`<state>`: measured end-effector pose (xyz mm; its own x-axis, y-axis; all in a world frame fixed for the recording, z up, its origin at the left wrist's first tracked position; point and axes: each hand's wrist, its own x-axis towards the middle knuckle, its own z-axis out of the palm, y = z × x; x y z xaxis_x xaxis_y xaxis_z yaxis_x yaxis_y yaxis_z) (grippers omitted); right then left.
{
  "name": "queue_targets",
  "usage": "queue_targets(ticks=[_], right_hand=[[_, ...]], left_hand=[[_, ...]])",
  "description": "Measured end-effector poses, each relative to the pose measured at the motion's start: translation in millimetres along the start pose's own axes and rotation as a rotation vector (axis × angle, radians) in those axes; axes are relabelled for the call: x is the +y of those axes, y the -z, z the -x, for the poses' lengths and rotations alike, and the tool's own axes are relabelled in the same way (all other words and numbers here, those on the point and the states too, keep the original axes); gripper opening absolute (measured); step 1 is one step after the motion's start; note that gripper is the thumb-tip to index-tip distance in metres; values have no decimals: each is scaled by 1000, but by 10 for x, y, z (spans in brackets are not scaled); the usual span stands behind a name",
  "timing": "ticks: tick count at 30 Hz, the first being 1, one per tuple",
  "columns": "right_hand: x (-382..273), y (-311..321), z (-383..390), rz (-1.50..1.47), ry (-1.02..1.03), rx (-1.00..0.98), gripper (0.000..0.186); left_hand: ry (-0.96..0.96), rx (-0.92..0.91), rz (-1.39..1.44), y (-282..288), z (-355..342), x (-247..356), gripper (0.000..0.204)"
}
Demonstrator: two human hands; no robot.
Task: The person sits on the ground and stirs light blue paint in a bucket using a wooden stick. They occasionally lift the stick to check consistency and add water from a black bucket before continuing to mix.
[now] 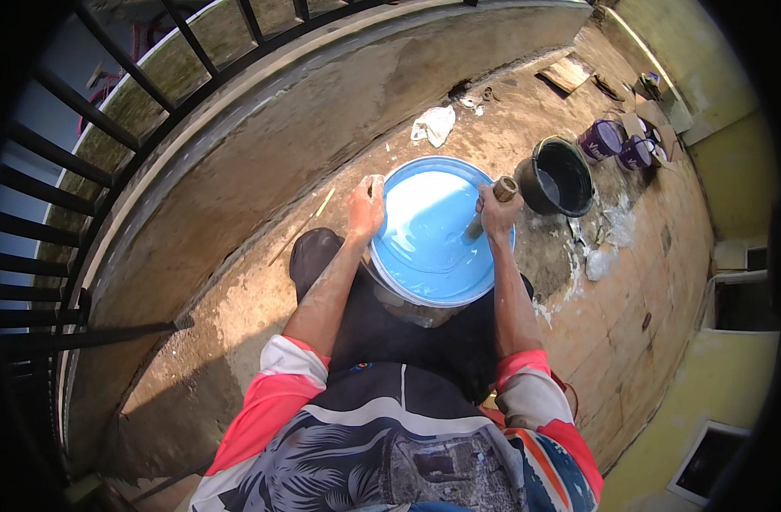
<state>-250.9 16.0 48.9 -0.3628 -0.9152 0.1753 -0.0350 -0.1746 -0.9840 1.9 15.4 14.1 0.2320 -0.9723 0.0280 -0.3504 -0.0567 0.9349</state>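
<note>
A wide bucket of light blue paint (425, 235) stands between my knees, its pale rim smeared with paint. My left hand (367, 207) is closed on the left side of the rim. On the right, my right hand (498, 212) is wrapped round a thick, round brown stick (505, 186) that looks like bamboo. The stick tilts, its upper end rising above my fist and its lower end dipping into the paint near the right edge. Sunlight glares white off part of the paint surface.
A black bucket (558, 177) stands right of the paint, with purple paint pails (602, 140) and an opened cardboard box beyond. Crumpled plastic (608, 247) and white spills lie nearby. A white bag (433, 125) lies ahead. A low wall (237, 158) with black railings runs along the left.
</note>
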Motion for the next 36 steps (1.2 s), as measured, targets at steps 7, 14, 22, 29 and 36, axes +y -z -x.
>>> queue_targets(ticks=[7, 14, 22, 29, 36], right_hand=[[76, -406, -241, -246, 183, 279, 19], [72, -529, 107, -455, -158, 18, 20], [-59, 1, 112, -65, -50, -33, 18], [73, -370, -239, -161, 197, 232, 18], [112, -621, 41, -464, -41, 75, 20]], left_hand=[[-36, 37, 3, -12, -16, -70, 35], [-41, 32, -14, 1, 16, 7, 35], [-86, 32, -25, 2, 1, -58, 36], [-42, 18, -5, -6, -18, -55, 36], [25, -38, 0, -6, -26, -19, 39]])
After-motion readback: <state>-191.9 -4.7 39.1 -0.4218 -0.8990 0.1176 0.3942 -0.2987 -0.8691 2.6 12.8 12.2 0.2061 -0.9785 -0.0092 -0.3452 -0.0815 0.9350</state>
